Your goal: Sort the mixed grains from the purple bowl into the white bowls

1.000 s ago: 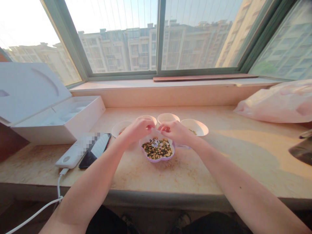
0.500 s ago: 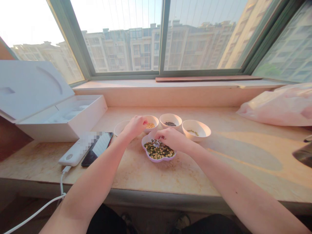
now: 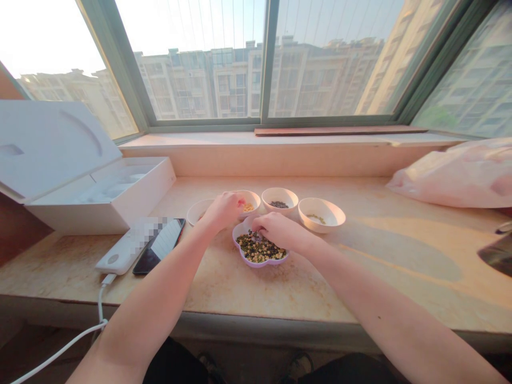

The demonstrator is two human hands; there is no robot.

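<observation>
My left hand (image 3: pixel 224 210) is closed, its fingertips at the rim of a white bowl of yellow split peas (image 3: pixel 248 205); I cannot tell if it holds any. My right hand (image 3: pixel 282 232) curls down into a lilac flower-shaped dish (image 3: pixel 261 261) of mixed green, black and yellow pulses, its fingertips hidden. Behind the dish stand a white bowl of black beans (image 3: pixel 280 198) and a white bowl with a few green grains (image 3: pixel 321 215). Partly behind my left hand is another white bowl (image 3: pixel 198 212), its contents hidden.
All of this stands on a marble windowsill (image 3: pixel 340 298). To the left are an open white box (image 3: pixel 100 197), a corded power bank (image 3: pixel 120 253) and a phone (image 3: pixel 160 246). A pink plastic bag (image 3: pixel 452 176) lies at the right, below the window (image 3: pixel 264 64).
Since a second ago, my hands have parted: the left moved from above the lilac dish to the yellow pea bowl, and the right moved down into the dish. The view shifted slightly.
</observation>
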